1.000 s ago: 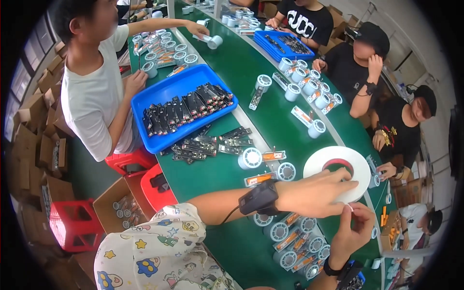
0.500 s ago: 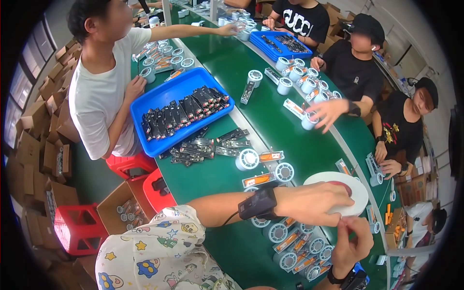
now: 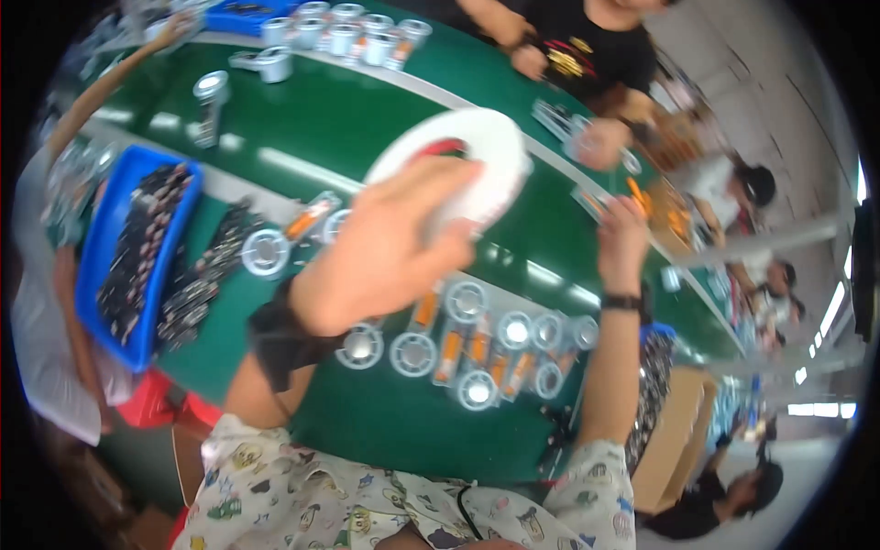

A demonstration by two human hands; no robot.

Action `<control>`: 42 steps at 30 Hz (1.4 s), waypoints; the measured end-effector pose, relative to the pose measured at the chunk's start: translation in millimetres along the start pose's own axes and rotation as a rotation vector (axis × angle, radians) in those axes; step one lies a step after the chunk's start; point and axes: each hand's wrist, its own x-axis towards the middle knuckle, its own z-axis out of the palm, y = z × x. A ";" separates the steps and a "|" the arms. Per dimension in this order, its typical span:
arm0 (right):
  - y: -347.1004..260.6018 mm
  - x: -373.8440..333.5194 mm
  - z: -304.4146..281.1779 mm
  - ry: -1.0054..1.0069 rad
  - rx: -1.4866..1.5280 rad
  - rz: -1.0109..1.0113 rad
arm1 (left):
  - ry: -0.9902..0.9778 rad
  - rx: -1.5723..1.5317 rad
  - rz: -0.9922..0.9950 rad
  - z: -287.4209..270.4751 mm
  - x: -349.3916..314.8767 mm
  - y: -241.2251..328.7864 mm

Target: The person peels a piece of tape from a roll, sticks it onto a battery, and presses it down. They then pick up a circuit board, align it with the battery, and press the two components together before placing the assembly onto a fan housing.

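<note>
My left hand (image 3: 380, 243) is closed on a large white roll of tape (image 3: 500, 160) with a red core, tilted above the green work surface. Motion blurs its fingers a little. Off to the right, my right hand (image 3: 623, 240) is raised with its fingers pinched together; what they hold, if anything, is too small to make out. Between and below my arms lie several light-coloured round-ended parts (image 3: 413, 354) with orange-marked bodies, standing close together on the green table (image 3: 394, 431).
At the left stands a blue tray (image 3: 90, 275) of black strip-shaped parts, with a loose pile (image 3: 192, 307) of them beside it. More round parts (image 3: 344, 38) stand across the belt. Co-workers sit opposite and at the left. A cardboard box (image 3: 678, 440) is at my right.
My view has swung to the right. My hands, close together before, are now far apart: the right has moved away from the roll, which stays in my left hand.
</note>
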 end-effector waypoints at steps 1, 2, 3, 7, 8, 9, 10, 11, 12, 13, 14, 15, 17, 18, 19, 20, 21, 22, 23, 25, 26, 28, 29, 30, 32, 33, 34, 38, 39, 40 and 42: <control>11.7 19.2 -12.0 0.041 -0.072 0.034 | 0.003 -0.017 -0.001 -2.0 2.4 -0.1; 20.5 32.1 -29.1 0.077 -0.141 0.072 | -0.012 -0.053 0.020 4.7 5.9 0.9; 30.7 42.4 -40.0 0.087 -0.140 0.067 | -0.014 -0.048 0.003 8.0 6.3 1.4; 49.2 68.5 -50.7 0.157 -0.297 0.118 | -0.003 -0.005 -0.038 3.2 1.7 8.1; 52.3 75.6 -45.1 0.146 -0.316 0.106 | -0.002 0.003 -0.038 1.4 1.5 9.3; 54.6 80.8 -41.1 0.144 -0.339 0.095 | -0.006 0.003 -0.038 1.6 0.7 8.2; 56.2 86.7 -37.1 0.140 -0.361 0.083 | -0.005 0.003 -0.040 2.0 -0.2 6.9; 56.3 90.3 -27.9 0.137 -0.360 0.083 | -0.001 0.013 -0.045 1.5 -0.9 6.1; 57.9 94.1 -17.4 0.144 -0.331 0.021 | 0.003 0.021 -0.050 1.3 -1.4 5.2; 59.2 97.9 -7.2 0.151 -0.302 -0.040 | 0.007 0.030 -0.055 1.2 -1.3 4.2; 62.0 102.9 1.6 0.154 -0.270 -0.098 | 0.010 0.037 -0.059 -1.2 -1.5 4.6; 64.9 108.3 8.2 0.147 -0.267 -0.095 | 0.008 0.048 -0.062 -3.4 -1.7 5.0; 71.1 128.6 1.2 0.109 -0.448 -0.250 | 0.007 0.042 -0.053 -0.8 1.5 3.2; 72.9 137.1 -5.8 0.091 -0.540 -0.329 | 0.009 0.033 -0.049 2.2 2.8 1.4; 73.5 134.4 1.8 0.080 -0.534 -0.327 | 0.025 0.062 -0.035 0.4 2.3 0.1; 74.1 129.8 6.3 0.077 -0.517 -0.224 | 0.040 0.090 -0.021 -0.8 1.9 -1.1; 74.9 124.8 9.9 0.075 -0.501 -0.121 | 0.055 0.117 -0.007 -2.3 1.4 -1.7; 76.4 121.2 15.4 0.073 -0.485 -0.018 | 0.058 0.124 -0.012 -4.2 0.2 -2.1; 78.6 118.8 22.9 0.065 -0.483 -0.015 | 0.046 0.111 -0.051 -6.7 -0.5 -1.2; 79.2 121.8 19.8 0.054 -0.415 0.029 | 0.018 0.059 -0.119 -6.0 0.6 1.8; 79.3 122.4 18.9 0.049 -0.380 0.051 | 0.018 0.054 -0.120 -5.1 0.4 2.5; 84.0 127.6 15.7 0.050 -0.456 0.053 | 0.010 0.052 -0.117 -2.7 -0.4 3.5; 85.5 132.7 13.3 0.048 -0.527 0.053 | 0.006 0.050 -0.113 -1.3 0.6 4.0; 86.0 137.3 8.4 0.048 -0.598 0.053 | 0.006 0.044 -0.109 0.5 1.7 4.2; 79.6 116.6 32.9 0.043 -0.724 0.045 | 0.005 0.068 -0.117 -1.6 -0.3 2.7; 75.8 107.0 44.3 0.048 -0.854 0.029 | 0.003 0.079 -0.119 -1.8 -0.6 1.4; 69.0 102.1 46.1 0.064 -0.988 0.006 | 0.001 0.075 -0.118 -1.1 1.0 2.6; 58.6 131.8 40.9 -0.031 -1.375 -0.142 | 0.009 0.098 -0.121 2.9 9.8 2.8; 61.6 134.9 42.1 -0.041 -1.370 -0.143 | 0.015 0.115 -0.111 -0.8 9.3 1.6; 64.1 139.8 43.3 -0.107 -1.443 -0.112 | 0.023 0.138 -0.104 -6.2 7.6 1.4; 68.4 158.9 57.1 -0.275 -1.574 -0.077 | 0.035 0.160 -0.079 -15.6 1.5 -0.1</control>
